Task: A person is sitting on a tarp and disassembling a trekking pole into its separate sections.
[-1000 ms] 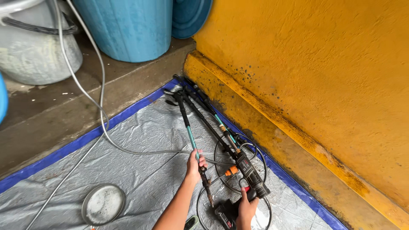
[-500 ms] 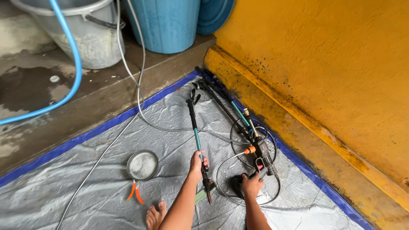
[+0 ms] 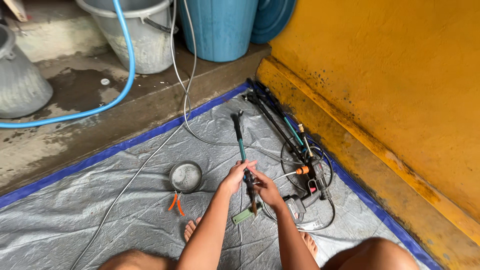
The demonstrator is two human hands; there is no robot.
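Note:
A long thin black wand with a teal section [image 3: 240,140] lies pointing away from me over the grey tarp [image 3: 75,220]. My left hand [image 3: 234,176] grips its near end. My right hand [image 3: 265,187] also holds that near end, just below and right of the left hand. A black spray gun with orange fittings and coiled black hose [image 3: 312,180] rests right of my hands. A small green piece [image 3: 243,215] lies under the wand's near tip.
A round metal dish [image 3: 186,176] and orange-handled pliers [image 3: 175,202] lie left of my hands. Grey cable [image 3: 185,100] runs across the tarp. A blue hose [image 3: 120,90], grey buckets [image 3: 135,35] and blue barrel [image 3: 220,27] stand on the concrete step. Orange wall [image 3: 390,75] at right.
The view has swung left and down, showing more of the step and buckets. My right hand has moved from the spray gun over to the wand's near end, joining the left hand.

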